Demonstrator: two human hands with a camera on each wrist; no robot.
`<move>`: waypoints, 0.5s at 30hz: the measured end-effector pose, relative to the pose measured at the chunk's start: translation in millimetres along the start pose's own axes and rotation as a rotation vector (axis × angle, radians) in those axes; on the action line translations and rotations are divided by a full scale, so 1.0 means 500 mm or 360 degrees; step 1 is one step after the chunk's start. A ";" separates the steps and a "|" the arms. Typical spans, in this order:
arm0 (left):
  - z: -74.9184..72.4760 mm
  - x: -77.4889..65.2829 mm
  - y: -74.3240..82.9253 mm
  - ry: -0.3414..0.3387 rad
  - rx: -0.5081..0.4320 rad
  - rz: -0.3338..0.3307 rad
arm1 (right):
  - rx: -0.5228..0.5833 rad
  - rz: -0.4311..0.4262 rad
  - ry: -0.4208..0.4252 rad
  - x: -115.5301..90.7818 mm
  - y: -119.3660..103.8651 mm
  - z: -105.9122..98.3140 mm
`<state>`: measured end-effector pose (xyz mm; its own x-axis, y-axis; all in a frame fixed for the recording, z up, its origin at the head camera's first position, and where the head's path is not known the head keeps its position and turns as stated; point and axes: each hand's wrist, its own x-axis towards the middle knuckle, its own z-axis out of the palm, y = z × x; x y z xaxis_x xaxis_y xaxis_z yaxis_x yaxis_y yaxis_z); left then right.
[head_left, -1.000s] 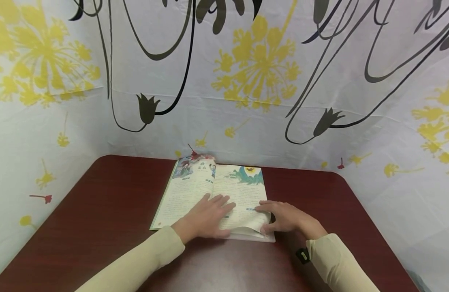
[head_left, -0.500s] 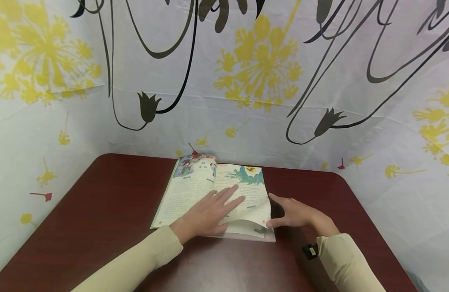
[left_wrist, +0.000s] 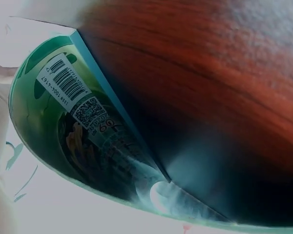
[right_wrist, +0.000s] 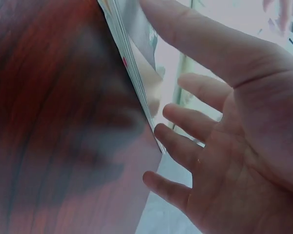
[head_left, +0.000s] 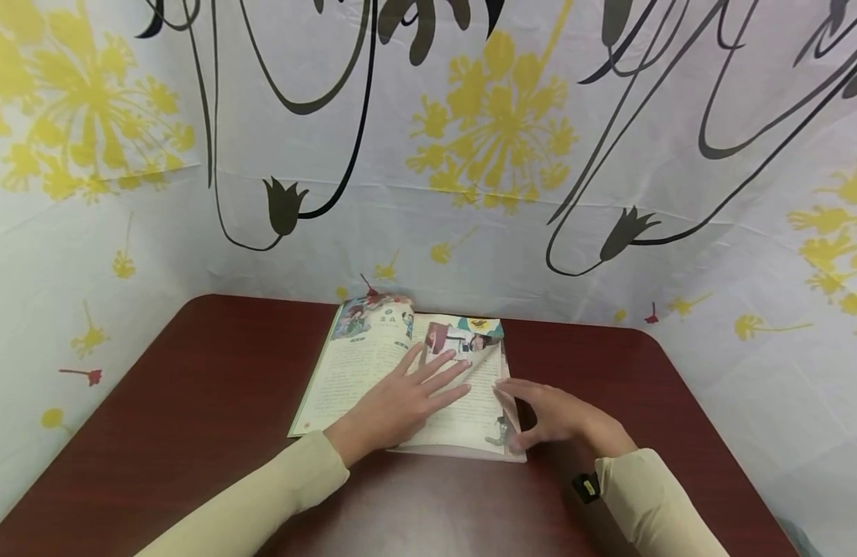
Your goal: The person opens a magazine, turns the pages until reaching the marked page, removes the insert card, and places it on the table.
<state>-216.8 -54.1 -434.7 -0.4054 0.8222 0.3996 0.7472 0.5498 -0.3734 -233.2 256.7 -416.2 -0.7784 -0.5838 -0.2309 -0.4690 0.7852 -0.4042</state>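
An open magazine (head_left: pixel 352 387) lies on the table. My left hand (head_left: pixel 401 402) rests across its right half with the fingers spread. Above these fingers, a bent-over page part (head_left: pixel 463 338) bears a coloured picture. Along the magazine's right edge, my right hand (head_left: pixel 564 418) touches a raised page edge, its thumb apart from the fingers. The right wrist view has the thumb (right_wrist: pixel 200 36) beside the page edges and the other fingers spread apart. From the left wrist, the curved back cover (left_wrist: pixel 44 112) shows with its barcode (left_wrist: pixel 67 80).
The dark red-brown table (head_left: pixel 227 371) has rounded far corners. Behind it hangs a pale cloth (head_left: pixel 373 232) printed with yellow flowers and dark stems. A black band (head_left: pixel 585 487) is on the right wrist.
The right page with the green drawing has been lifted and bent over, and a text page shows below. My right hand moved off the edge, then back in. The left hand's fingers spread wider.
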 end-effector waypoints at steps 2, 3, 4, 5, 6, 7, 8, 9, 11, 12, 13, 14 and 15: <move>0.001 0.000 0.000 -0.0070 0.0039 0.0014 | -0.0022 -0.0031 -0.0015 0.002 -0.004 0.006; 0.003 -0.001 0.000 -0.0095 0.0052 0.0021 | -0.0036 -0.0047 -0.0024 0.003 -0.006 0.009; 0.004 -0.001 0.000 -0.0115 0.0076 0.0031 | -0.0044 -0.0057 -0.0033 0.004 -0.008 0.011; 0.003 -0.001 0.000 -0.0134 0.0101 0.0040 | -0.0050 -0.0061 -0.0039 0.004 -0.009 0.012; 0.003 -0.001 0.000 -0.0144 0.0118 0.0046 | -0.0051 -0.0057 -0.0045 0.005 -0.011 0.013; 0.002 -0.001 0.000 -0.0158 0.0139 0.0049 | -0.0051 -0.0054 -0.0049 0.006 -0.012 0.014; 0.001 -0.001 -0.001 -0.0166 0.0149 0.0047 | -0.0049 -0.0052 -0.0054 0.006 -0.014 0.014; 0.000 -0.001 -0.002 -0.0179 0.0157 0.0046 | -0.0047 -0.0043 -0.0058 0.007 -0.015 0.014; -0.003 -0.001 -0.003 -0.0201 0.0142 0.0021 | -0.0042 -0.0032 -0.0062 0.009 -0.016 0.015; -0.003 -0.001 -0.004 -0.0208 0.0121 0.0001 | -0.0045 -0.0030 -0.0061 0.010 -0.016 0.015; -0.002 -0.001 -0.004 -0.0211 0.0105 -0.0014 | -0.0048 -0.0024 -0.0060 0.010 -0.016 0.016; -0.002 -0.001 -0.004 -0.0210 0.0082 -0.0033 | -0.0054 -0.0021 -0.0055 0.011 -0.016 0.016; -0.001 -0.002 -0.004 -0.0212 0.0060 -0.0052 | -0.0060 -0.0017 -0.0049 0.012 -0.016 0.017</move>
<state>-217.9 -56.1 -433.8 -0.4974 0.8145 0.2986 0.7130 0.5799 -0.3942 -230.6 245.3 -422.0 -0.7603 -0.5980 -0.2539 -0.4933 0.7857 -0.3734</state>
